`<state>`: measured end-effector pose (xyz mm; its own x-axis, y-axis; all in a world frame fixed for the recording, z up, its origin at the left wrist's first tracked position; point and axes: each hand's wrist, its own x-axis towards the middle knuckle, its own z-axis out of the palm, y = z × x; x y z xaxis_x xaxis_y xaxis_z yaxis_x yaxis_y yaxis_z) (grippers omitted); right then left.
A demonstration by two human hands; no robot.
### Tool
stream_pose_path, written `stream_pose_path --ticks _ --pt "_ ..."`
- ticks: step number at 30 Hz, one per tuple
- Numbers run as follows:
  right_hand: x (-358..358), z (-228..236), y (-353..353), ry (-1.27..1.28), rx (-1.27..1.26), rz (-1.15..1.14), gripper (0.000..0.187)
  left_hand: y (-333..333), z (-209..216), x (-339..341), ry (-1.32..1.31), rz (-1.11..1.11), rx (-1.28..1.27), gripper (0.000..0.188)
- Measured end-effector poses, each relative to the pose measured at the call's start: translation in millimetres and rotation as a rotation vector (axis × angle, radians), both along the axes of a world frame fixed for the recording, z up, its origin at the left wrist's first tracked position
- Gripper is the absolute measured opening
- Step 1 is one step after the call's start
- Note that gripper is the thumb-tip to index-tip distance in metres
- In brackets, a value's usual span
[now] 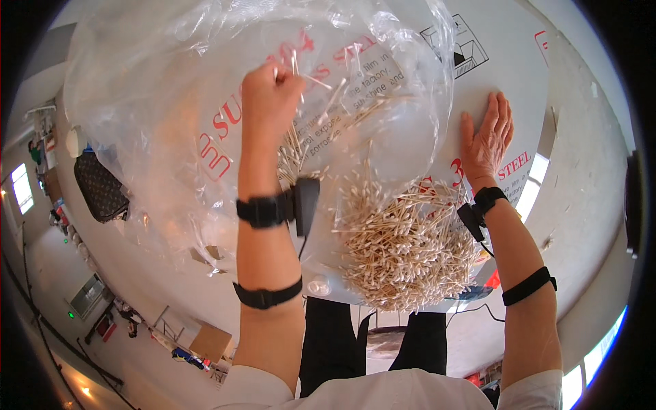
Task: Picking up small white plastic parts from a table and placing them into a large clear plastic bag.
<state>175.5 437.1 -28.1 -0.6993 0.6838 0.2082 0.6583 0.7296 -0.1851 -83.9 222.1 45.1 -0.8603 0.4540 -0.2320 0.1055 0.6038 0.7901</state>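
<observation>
My left hand (270, 96) is closed over the big clear plastic bag (157, 82), and a few cotton swabs (316, 81) stick out by its fingertips. More swabs lie scattered beside that hand, on or under the film. A large heap of cotton swabs (406, 253) with white tips and pale sticks covers the near middle of the table, between my forearms; the bag's film reaches its far side. Flat on the grey, red-printed table surface (506, 82), my right hand (487, 140) rests open beyond the heap with nothing in it.
A small round clear lid or cup (319, 285) sits at the table's near edge, left of the heap. Black straps with small devices (307, 207) are on both wrists, with cables trailing. A dark patterned bag (101, 186) is off to the left; a cardboard box (210, 342) lies lower left.
</observation>
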Motion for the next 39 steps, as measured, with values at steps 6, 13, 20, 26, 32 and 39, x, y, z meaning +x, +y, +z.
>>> stream_pose_path --ticks 6,13,20,26,32,39 --pt "-2.4 -0.3 -3.9 -0.006 -0.011 -0.005 0.063 -11.7 -30.8 27.1 0.388 0.087 -0.106 0.012" --pt "-3.7 -2.3 -2.3 -0.004 -0.005 -0.003 0.063 -4.5 -43.7 -20.1 0.468 0.119 -0.06 0.012" --pt "-0.2 -5.4 0.0 -0.009 0.022 -0.004 0.063 -15.7 -35.1 -8.5 0.377 0.125 -0.165 0.012" --pt "-1.2 -3.3 -0.9 -0.004 0.004 -0.009 0.062 -19.3 -28.1 4.3 0.42 0.197 -0.171 0.013" --pt "-2.4 -2.6 -1.6 0.006 0.002 -0.001 0.062 -34.6 -38.0 -0.7 0.387 0.266 -0.201 0.013" --pt "-1.0 -1.5 0.6 0.005 0.008 -0.001 0.063 -37.0 -51.7 0.2 -0.033 0.442 0.238 0.007"
